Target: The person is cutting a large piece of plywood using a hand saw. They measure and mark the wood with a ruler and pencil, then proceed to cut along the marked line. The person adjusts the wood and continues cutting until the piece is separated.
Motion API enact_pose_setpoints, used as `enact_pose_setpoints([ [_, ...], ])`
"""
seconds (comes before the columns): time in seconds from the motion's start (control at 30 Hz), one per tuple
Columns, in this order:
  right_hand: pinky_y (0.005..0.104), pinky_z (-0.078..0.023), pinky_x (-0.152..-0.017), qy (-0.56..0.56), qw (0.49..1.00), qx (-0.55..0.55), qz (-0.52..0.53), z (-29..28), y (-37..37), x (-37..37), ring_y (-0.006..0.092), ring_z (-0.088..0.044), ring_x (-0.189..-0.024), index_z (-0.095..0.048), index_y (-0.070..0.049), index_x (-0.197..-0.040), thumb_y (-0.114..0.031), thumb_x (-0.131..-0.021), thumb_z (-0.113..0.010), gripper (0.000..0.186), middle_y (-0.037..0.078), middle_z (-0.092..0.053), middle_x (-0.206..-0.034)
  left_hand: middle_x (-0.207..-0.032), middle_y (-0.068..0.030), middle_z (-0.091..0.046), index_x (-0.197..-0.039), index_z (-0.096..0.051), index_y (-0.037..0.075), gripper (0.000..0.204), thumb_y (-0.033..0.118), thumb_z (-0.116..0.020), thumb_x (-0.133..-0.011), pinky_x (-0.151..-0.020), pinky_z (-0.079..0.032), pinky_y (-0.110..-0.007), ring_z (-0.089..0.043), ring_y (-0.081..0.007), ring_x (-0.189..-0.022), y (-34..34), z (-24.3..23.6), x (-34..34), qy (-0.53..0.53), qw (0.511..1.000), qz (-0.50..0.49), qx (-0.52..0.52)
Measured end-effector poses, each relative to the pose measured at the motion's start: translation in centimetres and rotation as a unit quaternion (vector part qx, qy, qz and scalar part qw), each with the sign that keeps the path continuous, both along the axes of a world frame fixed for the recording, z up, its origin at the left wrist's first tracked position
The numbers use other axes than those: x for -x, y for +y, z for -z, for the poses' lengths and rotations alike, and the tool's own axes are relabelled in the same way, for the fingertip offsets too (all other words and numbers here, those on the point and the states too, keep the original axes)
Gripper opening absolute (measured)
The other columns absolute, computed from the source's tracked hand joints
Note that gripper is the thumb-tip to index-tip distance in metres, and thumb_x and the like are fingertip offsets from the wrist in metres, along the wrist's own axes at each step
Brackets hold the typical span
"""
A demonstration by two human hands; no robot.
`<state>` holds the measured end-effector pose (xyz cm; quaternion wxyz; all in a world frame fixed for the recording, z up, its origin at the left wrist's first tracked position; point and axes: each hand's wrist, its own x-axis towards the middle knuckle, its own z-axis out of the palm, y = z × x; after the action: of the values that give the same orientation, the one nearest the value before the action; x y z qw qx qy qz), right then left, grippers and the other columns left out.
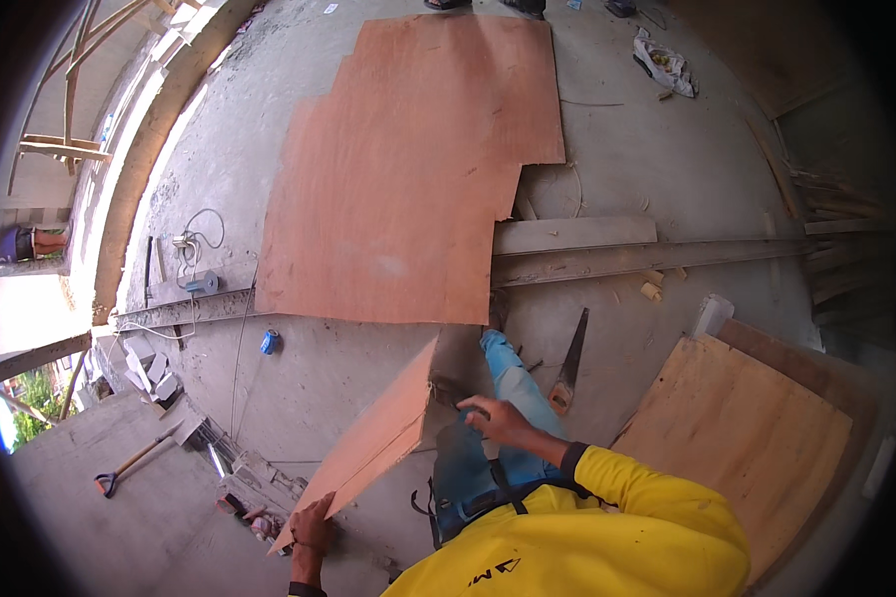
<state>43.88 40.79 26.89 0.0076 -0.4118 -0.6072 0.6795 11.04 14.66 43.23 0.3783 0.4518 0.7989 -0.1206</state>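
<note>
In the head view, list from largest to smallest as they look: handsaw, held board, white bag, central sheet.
1. Central sheet
2. Held board
Unranked below these: handsaw and white bag; the first looks longer, the second wider.

The held panel (pixel 378 433) looks matt wood; the floor (pixel 319 383), rough concrete.

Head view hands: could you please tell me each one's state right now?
Left hand: closed on the narrow plywood piece.
Right hand: partly curled; cannot tell whether it holds anything.
</note>
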Motion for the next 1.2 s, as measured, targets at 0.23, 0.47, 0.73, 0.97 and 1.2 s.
enact_pose_setpoints([
  [0.23, 0.0285, -0.052, -0.058, -0.217, 0.94, 0.064, 0.256, 29.0, 20.2, -7.3, 0.0141, -0.064, -0.062, -0.06, -0.001, -0.122, -0.022, -0.089, -0.064, 0.04, 0.007, -0.069, -0.081, -0.109, -0.0143, -0.07, -0.119, -0.067, 0.015, 0.047, -0.003, -0.054, -0.078, -0.083, -0.054, -0.043, -0.068, -0.0321, -0.101, 0.6, 2.4, -1.8, 0.024, 0.995, -0.094, 0.008],
  [0.47, 0.0362, -0.048, -0.095, -0.257, 0.937, 0.028, 0.235, 45.0, 39.1, -2.7, 0.0253, -0.063, -0.11, -0.049, 0.0, -0.137, -0.035, -0.082, -0.075, 0.069, 0.017, -0.066, -0.121, -0.111, -0.0175, -0.07, -0.115, -0.07, 0.008, 0.035, 0.007, -0.063, -0.081, -0.089, -0.053, -0.038, -0.068, -0.0336, -0.103, 0.7, 2.7, -4.8, 0.073, 0.967, -0.233, 0.07],
  [0.73, 0.0381, -0.048, -0.098, -0.107, 0.903, 0.194, 0.369, 52.3, 47.1, -0.3, 0.0289, -0.059, -0.117, -0.045, 0.005, -0.136, -0.035, -0.079, -0.081, 0.078, 0.017, -0.061, -0.125, -0.116, -0.0169, -0.069, -0.117, -0.07, 0.007, 0.035, 0.008, -0.059, -0.084, -0.091, -0.053, -0.035, -0.067, -0.0297, -0.107, 1.3, 3.2, -3.8, 0.147, 0.9, -0.389, 0.128],
  [0.97, 0.0377, -0.053, -0.091, -0.07, 0.898, 0.147, 0.41, 46.6, 48.0, 1.8, 0.0242, -0.064, -0.104, -0.054, 0.005, -0.124, -0.028, -0.078, -0.084, 0.064, 0.015, -0.062, -0.119, -0.11, -0.0176, -0.069, -0.113, -0.068, 0.007, 0.027, 0.011, -0.057, -0.089, -0.09, -0.051, -0.039, -0.066, -0.031, -0.104, -4.9, 3.7, -6.1, 0.121, 0.939, -0.309, 0.089],
  [1.2, 0.0354, -0.053, -0.085, -0.122, 0.895, -0.011, 0.43, 31.1, 52.2, 1.1, 0.0225, -0.064, -0.103, -0.054, 0.007, -0.122, -0.02, -0.081, -0.079, 0.055, 0.015, -0.064, -0.116, -0.108, -0.0195, -0.068, -0.127, -0.063, 0.023, 0.039, 0.011, -0.056, -0.09, -0.089, -0.051, -0.046, -0.065, -0.037, -0.103, -0.3, 2.4, -8.1, 0.135, 0.956, -0.23, 0.123],
])
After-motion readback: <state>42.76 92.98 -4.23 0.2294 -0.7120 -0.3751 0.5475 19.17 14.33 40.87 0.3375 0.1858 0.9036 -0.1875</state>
